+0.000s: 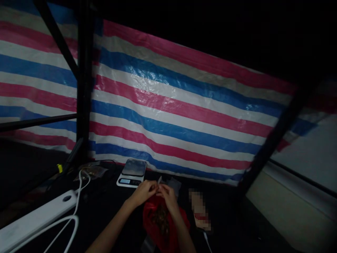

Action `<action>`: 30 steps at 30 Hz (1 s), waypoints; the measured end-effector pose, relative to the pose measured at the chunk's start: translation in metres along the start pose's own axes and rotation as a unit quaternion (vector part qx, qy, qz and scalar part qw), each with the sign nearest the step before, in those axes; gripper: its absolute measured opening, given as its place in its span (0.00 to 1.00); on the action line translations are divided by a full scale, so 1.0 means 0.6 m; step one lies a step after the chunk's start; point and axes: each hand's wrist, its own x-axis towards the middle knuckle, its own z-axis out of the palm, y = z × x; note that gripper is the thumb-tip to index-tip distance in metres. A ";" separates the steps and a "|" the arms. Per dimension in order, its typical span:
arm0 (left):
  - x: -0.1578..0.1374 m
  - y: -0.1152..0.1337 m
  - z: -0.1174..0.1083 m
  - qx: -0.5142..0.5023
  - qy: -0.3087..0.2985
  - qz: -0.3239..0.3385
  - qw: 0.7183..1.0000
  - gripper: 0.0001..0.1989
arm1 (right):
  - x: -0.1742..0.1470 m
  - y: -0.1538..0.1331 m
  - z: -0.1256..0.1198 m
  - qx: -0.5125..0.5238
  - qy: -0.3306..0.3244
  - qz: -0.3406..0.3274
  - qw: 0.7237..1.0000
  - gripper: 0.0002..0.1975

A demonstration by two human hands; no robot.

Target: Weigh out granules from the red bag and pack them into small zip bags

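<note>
Bag point(149, 219) at front, scale point(133, 168) behind it to the left, power strip point(39, 219) far left, sheet point(171, 105) behind.

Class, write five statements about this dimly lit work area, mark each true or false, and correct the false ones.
1. A pink, blue and white striped plastic sheet hangs behind the work area. True.
2. A white digital scale with a dark platform stands left of the thin red bag. True.
3. The scale's display is dark. False: its display is lit.
4. The person's hands are far apart. False: the left hand and right hand are close together.
5. A long white bar-shaped object lies at the picture's right edge. False: it lies at the left.
</note>
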 end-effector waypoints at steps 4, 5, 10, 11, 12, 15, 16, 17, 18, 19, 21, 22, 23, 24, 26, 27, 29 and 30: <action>-0.001 -0.004 0.021 0.090 0.004 -0.044 0.995 0.12 | -0.006 0.005 -0.006 -0.032 -0.007 -0.029 0.999 0.22; -0.001 -0.003 0.023 0.105 -0.002 -0.045 0.993 0.13 | -0.006 0.004 -0.007 -0.044 -0.005 -0.036 0.998 0.21; -0.001 0.009 0.031 0.082 -0.043 -0.011 0.996 0.18 | -0.009 0.014 -0.017 -0.073 0.051 -0.026 0.996 0.20; -0.001 0.010 0.033 0.065 -0.047 -0.003 0.997 0.18 | -0.010 0.017 -0.020 -0.074 0.066 -0.024 0.995 0.20; -0.002 0.008 0.036 0.047 -0.050 0.006 0.998 0.17 | -0.010 0.020 -0.022 -0.076 0.079 -0.021 0.994 0.20; -0.004 -0.003 0.050 0.021 -0.055 0.021 0.998 0.16 | -0.013 0.021 -0.032 -0.103 0.080 -0.018 0.991 0.18; -0.006 -0.007 0.056 0.023 -0.058 0.018 0.998 0.16 | -0.014 0.019 -0.035 -0.111 0.064 -0.020 0.992 0.18; -0.007 -0.011 0.061 0.029 -0.061 0.014 0.998 0.16 | -0.015 0.017 -0.039 -0.116 0.047 -0.022 0.992 0.17; -0.008 -0.013 0.066 0.033 -0.066 0.010 0.997 0.17 | -0.016 0.015 -0.042 -0.116 0.030 -0.024 0.993 0.17; -0.009 -0.014 0.069 0.034 -0.068 0.007 0.997 0.17 | -0.018 0.013 -0.044 -0.111 0.016 -0.025 0.993 0.16; -0.011 -0.013 0.069 0.026 -0.063 0.011 0.998 0.17 | -0.020 0.013 -0.048 -0.098 -0.002 -0.026 0.995 0.15; -0.011 -0.011 0.068 0.017 -0.059 0.015 0.998 0.16 | -0.020 0.014 -0.049 -0.091 -0.008 -0.025 0.995 0.15; -0.011 -0.010 0.065 0.009 -0.053 0.017 0.998 0.16 | -0.021 0.016 -0.049 -0.084 -0.013 -0.023 0.996 0.14; -0.011 -0.008 0.062 -0.001 -0.050 0.021 0.999 0.16 | -0.021 0.018 -0.049 -0.076 -0.019 -0.022 0.997 0.14; -0.012 -0.007 0.056 -0.020 -0.047 0.027 0.998 0.16 | -0.020 0.021 -0.048 -0.067 -0.030 -0.021 0.997 0.13; -0.013 -0.008 0.054 -0.030 -0.047 0.030 0.998 0.16 | -0.020 0.022 -0.047 -0.066 -0.034 -0.022 0.997 0.14; -0.014 -0.009 0.052 -0.054 -0.049 0.036 0.997 0.17 | -0.020 0.020 -0.047 -0.066 -0.042 -0.021 0.997 0.14; -0.014 -0.009 0.052 -0.066 -0.050 0.038 0.996 0.17 | -0.020 0.018 -0.047 -0.065 -0.044 -0.019 0.997 0.14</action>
